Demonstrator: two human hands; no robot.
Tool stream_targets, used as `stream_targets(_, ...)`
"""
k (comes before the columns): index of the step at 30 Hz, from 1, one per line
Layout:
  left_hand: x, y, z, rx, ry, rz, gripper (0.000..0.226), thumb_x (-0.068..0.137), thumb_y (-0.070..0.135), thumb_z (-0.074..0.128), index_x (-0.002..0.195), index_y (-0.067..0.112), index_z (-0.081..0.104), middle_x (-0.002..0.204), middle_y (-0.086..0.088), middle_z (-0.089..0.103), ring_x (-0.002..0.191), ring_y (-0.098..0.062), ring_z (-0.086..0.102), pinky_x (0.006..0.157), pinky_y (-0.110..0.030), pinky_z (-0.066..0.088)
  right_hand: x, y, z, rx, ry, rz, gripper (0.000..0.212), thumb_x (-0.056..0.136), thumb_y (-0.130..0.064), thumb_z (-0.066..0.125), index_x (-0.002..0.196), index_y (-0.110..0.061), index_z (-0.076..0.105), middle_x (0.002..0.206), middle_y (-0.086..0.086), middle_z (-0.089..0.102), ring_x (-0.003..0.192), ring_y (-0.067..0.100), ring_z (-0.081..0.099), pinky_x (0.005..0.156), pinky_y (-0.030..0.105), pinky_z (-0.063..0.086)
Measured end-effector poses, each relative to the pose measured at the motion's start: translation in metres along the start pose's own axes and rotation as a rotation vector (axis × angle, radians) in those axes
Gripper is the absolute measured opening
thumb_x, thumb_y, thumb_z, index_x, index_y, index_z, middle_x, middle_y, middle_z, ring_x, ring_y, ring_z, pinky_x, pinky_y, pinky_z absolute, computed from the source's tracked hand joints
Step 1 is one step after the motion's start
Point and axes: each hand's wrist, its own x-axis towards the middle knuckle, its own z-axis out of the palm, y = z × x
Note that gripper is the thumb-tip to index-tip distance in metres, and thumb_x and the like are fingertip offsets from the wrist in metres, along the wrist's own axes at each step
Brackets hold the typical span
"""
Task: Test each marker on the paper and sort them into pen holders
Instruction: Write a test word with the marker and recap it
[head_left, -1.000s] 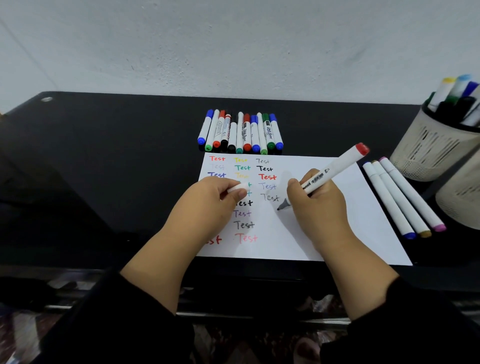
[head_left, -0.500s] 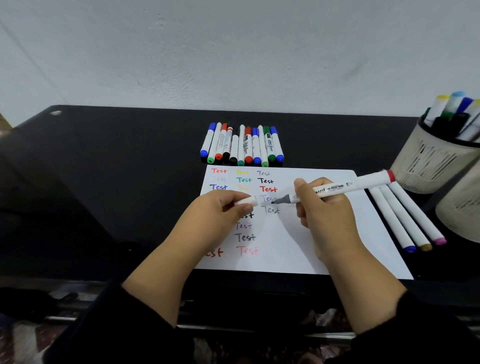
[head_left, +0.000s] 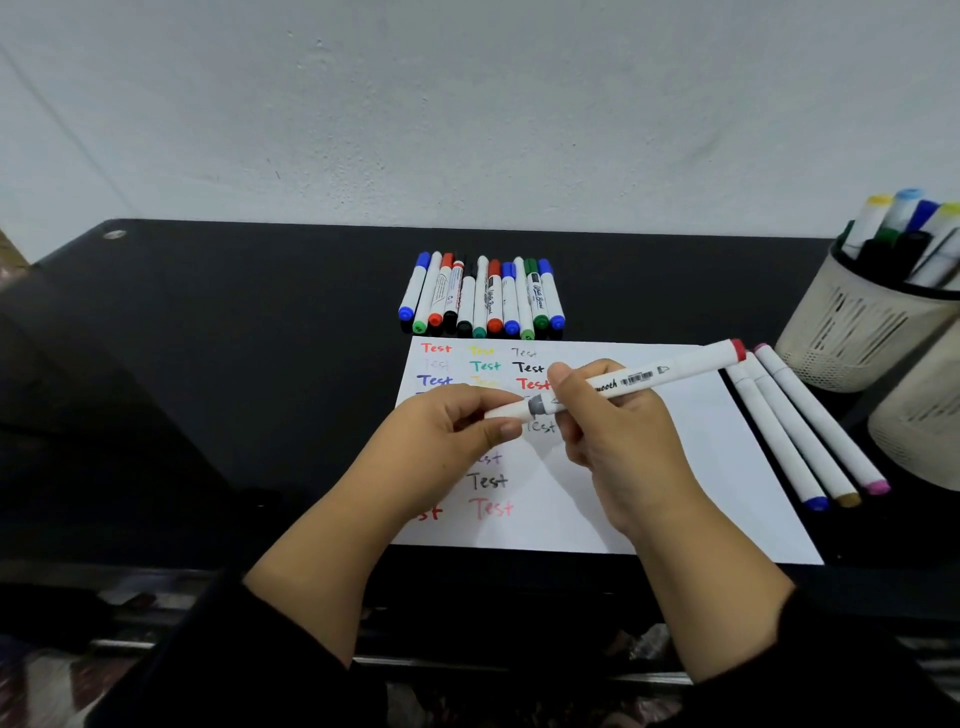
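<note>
Now, closest to us, both hands meet over the paper (head_left: 675, 467): the left hand (head_left: 447, 436) has its grip pinched on a white cap (head_left: 506, 410), thumb and fingers curled around it, while the right hand (head_left: 613, 431) has its grip wrapped round the barrel of a long white marker (head_left: 660, 374) with a red far end. Cap and grey nib are right up against each other, so I'd call this the recapping step, with this marker's test likely finished. Whether the cap is fully seated I can't tell. Next up, by my reading: press the cap home in line with the barrel, then carry the marker right to one of the pen holders. Written across the sheet are rows of "Test" in many colours. Just off the paper's right edge lie three white markers (head_left: 795, 431) side by side on the dark surface (head_left: 208, 364). Beyond the sheet, a tight row of whiteboard markers (head_left: 483, 296) lies waiting. Far right, a cream pen holder (head_left: 852, 327) already stands stocked with markers, and a second pen holder (head_left: 924, 421) sits just beside it, cut off by the frame edge.
</note>
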Motion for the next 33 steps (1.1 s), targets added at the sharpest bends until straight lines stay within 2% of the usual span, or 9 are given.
stream_targets(3,0.0,-0.001,-0.002,0.018,0.029,0.003,0.023,0.087,0.034,0.06,0.079,0.054,0.056,0.08,0.017,0.064,0.066,0.015,0.05,0.055,-0.004,0.039,0.001,-0.002,0.0,0.009,-0.079,0.018,0.017,0.084,-0.016,0.069,0.079,-0.018,0.053,0.054,-0.003,0.056,0.047,0.006,0.046,0.043,0.018,0.035)
stream_targets(7,0.0,-0.002,-0.006,0.034,0.053,-0.004,0.022,0.086,0.034,0.062,0.08,0.054,0.055,0.079,0.019,0.064,0.067,0.011,0.053,0.056,-0.007,0.039,0.004,-0.006,-0.005,-0.045,-0.14,0.058,0.017,0.077,-0.015,0.074,0.075,-0.018,0.057,0.053,-0.004,0.053,0.043,0.004,0.039,0.041,0.017,0.031)
stream_targets(10,-0.001,-0.002,-0.007,0.006,0.071,-0.01,0.023,0.086,0.031,0.063,0.081,0.052,0.056,0.069,0.022,0.062,0.058,0.012,0.05,0.051,-0.004,0.038,0.005,-0.009,-0.009,0.008,-0.193,0.095,0.011,0.084,-0.017,0.066,0.075,-0.015,0.06,0.053,-0.001,0.049,0.043,0.007,0.034,0.042,0.017,0.028)
stream_targets(13,-0.002,-0.002,-0.009,-0.026,0.077,-0.031,0.025,0.086,0.029,0.063,0.077,0.051,0.056,0.059,0.026,0.059,0.047,0.007,0.045,0.042,-0.006,0.036,0.005,-0.01,-0.012,0.061,-0.221,0.11,0.014,0.092,-0.014,0.055,0.078,-0.013,0.059,0.054,0.002,0.053,0.045,0.009,0.037,0.045,0.019,0.028)
stream_targets(16,-0.002,-0.002,-0.01,-0.041,0.075,-0.06,0.024,0.085,0.029,0.064,0.075,0.05,0.057,0.059,0.024,0.061,0.043,0.005,0.043,0.041,-0.008,0.036,0.005,-0.01,-0.014,0.076,-0.229,0.127,0.017,0.088,-0.012,0.059,0.072,-0.015,0.054,0.055,0.005,0.055,0.044,0.009,0.04,0.045,0.018,0.029)
stream_targets(20,-0.003,-0.001,-0.009,-0.074,0.096,-0.091,0.025,0.085,0.028,0.065,0.073,0.048,0.058,0.063,0.016,0.063,0.037,0.003,0.041,0.04,-0.007,0.035,0.006,-0.008,-0.014,0.141,-0.258,0.182,0.018,0.069,-0.022,0.065,0.067,-0.015,0.048,0.053,0.008,0.054,0.042,0.01,0.039,0.039,0.017,0.027)
stream_targets(28,-0.001,-0.004,-0.003,0.036,0.121,-0.021,0.033,0.09,0.025,0.06,0.069,0.051,0.056,0.066,0.007,0.056,0.044,0.002,0.042,0.051,-0.019,0.036,0.008,-0.003,-0.012,0.172,-0.254,0.19,0.017,0.075,-0.018,0.064,0.07,-0.014,0.049,0.053,0.008,0.054,0.046,0.012,0.039,0.041,0.019,0.028)
stream_targets(30,0.001,-0.006,-0.001,0.044,0.141,-0.018,0.029,0.091,0.027,0.058,0.075,0.051,0.058,0.069,0.007,0.054,0.049,0.0,0.043,0.055,-0.022,0.039,0.009,-0.004,-0.011,0.141,-0.23,0.183,0.015,0.083,-0.014,0.062,0.072,-0.014,0.052,0.054,0.006,0.054,0.046,0.011,0.04,0.042,0.018,0.029)
stream_targets(33,0.006,-0.011,0.0,0.068,0.184,-0.021,0.021,0.092,0.03,0.056,0.105,0.043,0.064,0.073,0.01,0.054,0.057,-0.002,0.045,0.055,-0.016,0.038,0.012,-0.008,-0.011,0.102,-0.185,0.143,0.011,0.085,-0.013,0.061,0.075,-0.013,0.058,0.058,0.004,0.055,0.048,0.009,0.042,0.043,0.017,0.031)
